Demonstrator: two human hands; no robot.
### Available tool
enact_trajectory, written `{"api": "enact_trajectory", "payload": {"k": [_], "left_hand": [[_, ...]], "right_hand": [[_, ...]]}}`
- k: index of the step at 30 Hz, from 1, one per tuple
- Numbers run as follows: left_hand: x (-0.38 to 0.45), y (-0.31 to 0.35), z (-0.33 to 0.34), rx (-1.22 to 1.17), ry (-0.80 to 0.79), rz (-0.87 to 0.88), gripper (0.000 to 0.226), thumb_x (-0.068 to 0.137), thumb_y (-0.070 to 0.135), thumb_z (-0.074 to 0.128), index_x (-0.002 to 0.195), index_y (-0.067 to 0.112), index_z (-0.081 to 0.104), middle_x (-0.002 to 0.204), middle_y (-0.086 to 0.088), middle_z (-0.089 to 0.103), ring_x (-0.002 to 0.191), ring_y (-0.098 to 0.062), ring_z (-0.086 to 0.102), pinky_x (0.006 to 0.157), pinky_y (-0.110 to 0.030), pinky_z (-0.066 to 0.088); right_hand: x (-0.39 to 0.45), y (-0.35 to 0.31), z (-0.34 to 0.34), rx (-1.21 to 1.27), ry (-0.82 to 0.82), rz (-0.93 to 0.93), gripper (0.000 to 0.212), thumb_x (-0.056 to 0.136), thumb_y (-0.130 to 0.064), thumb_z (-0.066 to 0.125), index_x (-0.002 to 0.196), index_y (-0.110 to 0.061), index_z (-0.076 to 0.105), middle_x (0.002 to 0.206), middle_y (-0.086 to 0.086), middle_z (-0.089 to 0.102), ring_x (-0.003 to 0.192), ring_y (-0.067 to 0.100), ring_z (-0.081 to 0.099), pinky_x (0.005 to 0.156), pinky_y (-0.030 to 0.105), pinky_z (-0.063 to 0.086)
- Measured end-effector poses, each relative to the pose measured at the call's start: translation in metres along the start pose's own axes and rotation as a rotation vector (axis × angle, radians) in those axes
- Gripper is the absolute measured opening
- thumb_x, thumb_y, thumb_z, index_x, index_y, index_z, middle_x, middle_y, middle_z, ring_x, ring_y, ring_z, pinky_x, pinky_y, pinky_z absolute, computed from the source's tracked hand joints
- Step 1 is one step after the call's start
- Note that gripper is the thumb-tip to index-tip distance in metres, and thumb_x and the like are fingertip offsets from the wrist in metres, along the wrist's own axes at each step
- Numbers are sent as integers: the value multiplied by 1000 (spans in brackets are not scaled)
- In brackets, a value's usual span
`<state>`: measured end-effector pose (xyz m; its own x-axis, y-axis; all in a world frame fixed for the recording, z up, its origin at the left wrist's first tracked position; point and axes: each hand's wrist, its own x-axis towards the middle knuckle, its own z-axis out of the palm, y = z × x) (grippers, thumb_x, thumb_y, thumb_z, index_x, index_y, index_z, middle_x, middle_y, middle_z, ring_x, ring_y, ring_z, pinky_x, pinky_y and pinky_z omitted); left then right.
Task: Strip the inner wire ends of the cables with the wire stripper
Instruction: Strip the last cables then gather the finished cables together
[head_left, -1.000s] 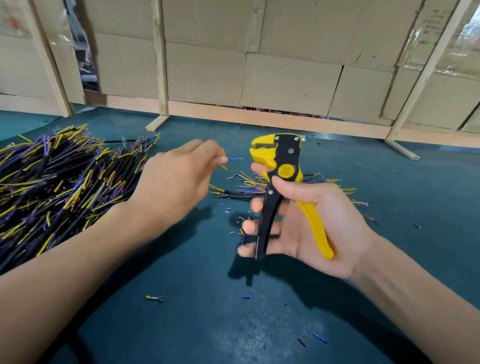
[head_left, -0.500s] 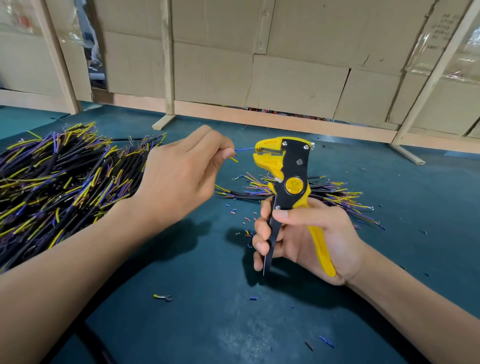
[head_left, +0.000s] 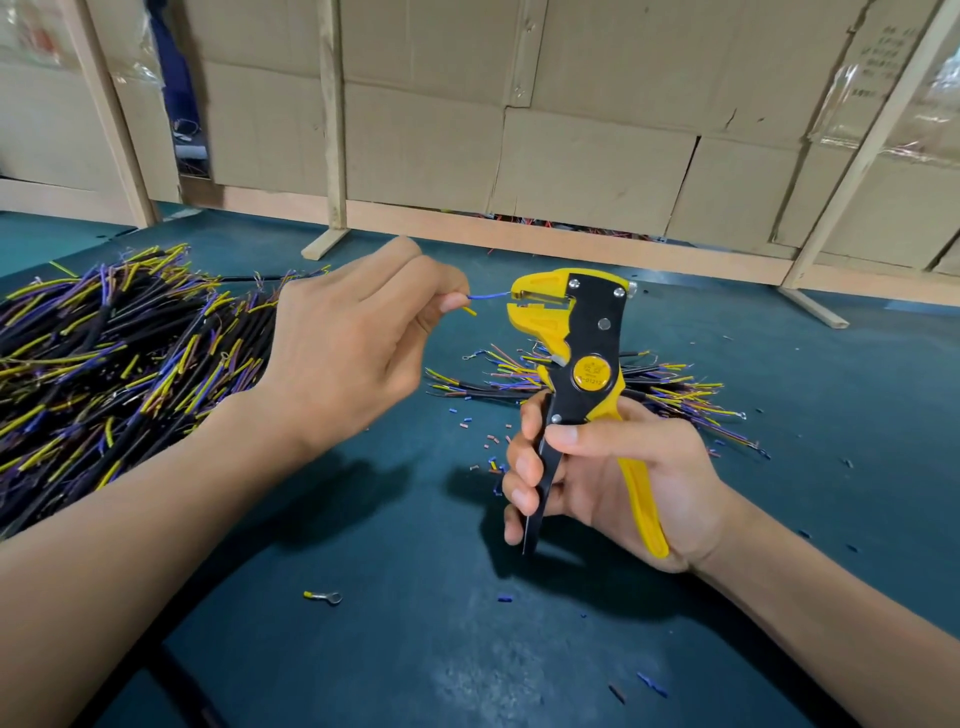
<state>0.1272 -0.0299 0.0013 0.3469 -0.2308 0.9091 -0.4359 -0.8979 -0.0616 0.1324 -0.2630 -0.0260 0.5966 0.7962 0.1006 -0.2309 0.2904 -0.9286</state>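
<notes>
My right hand (head_left: 613, 478) grips the handles of a yellow and black wire stripper (head_left: 582, 358), held upright with its jaws pointing left. My left hand (head_left: 348, 353) pinches a cable whose blue inner wire (head_left: 491, 296) reaches into the stripper's jaws; a short yellow wire end (head_left: 469, 310) sticks out just below it. The rest of that cable is hidden behind my left hand. A big heap of black cables (head_left: 104, 358) with yellow and blue ends lies at the left. A smaller pile of cables (head_left: 670, 384) lies behind the stripper.
The table has a dark teal mat (head_left: 415, 649). Small bits of cut insulation (head_left: 488, 441) lie scattered under the stripper. A loose ring terminal (head_left: 324, 596) lies near the front. Cardboard panels (head_left: 592, 166) on wooden frames close off the back.
My left hand has moved the blue wire to the right, from free air into the stripper's jaws. My right hand's fingers have closed in on the black handle.
</notes>
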Motion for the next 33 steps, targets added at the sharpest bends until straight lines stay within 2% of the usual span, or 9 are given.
{"api": "enact_trajectory", "payload": {"k": [3, 17, 33], "left_hand": [[1, 0, -1, -9, 21, 9, 24, 105, 15, 50, 93, 9, 71, 75, -5, 55, 64, -17, 38, 44, -40, 36], [6, 5, -2, 69, 25, 40, 23, 104, 15, 54, 94, 11, 74, 75, -5, 59, 63, -24, 52, 47, -38, 35], [6, 10, -1, 47, 56, 33, 23, 104, 19, 54, 94, 12, 73, 76, -3, 58, 64, -21, 48, 47, -36, 33]], "right_hand": [[0, 0, 0, -4, -8, -5, 11, 87, -7, 56, 97, -3, 58, 81, 18, 56, 72, 34, 57, 72, 53, 53], [0, 0, 0, -35, -28, -25, 9, 87, -4, 54, 96, -2, 57, 81, 18, 55, 71, 33, 57, 72, 53, 52], [2, 0, 3, -66, -6, -28, 8, 86, 2, 49, 88, -3, 55, 73, 16, 52, 64, 31, 54, 67, 50, 53]]}}
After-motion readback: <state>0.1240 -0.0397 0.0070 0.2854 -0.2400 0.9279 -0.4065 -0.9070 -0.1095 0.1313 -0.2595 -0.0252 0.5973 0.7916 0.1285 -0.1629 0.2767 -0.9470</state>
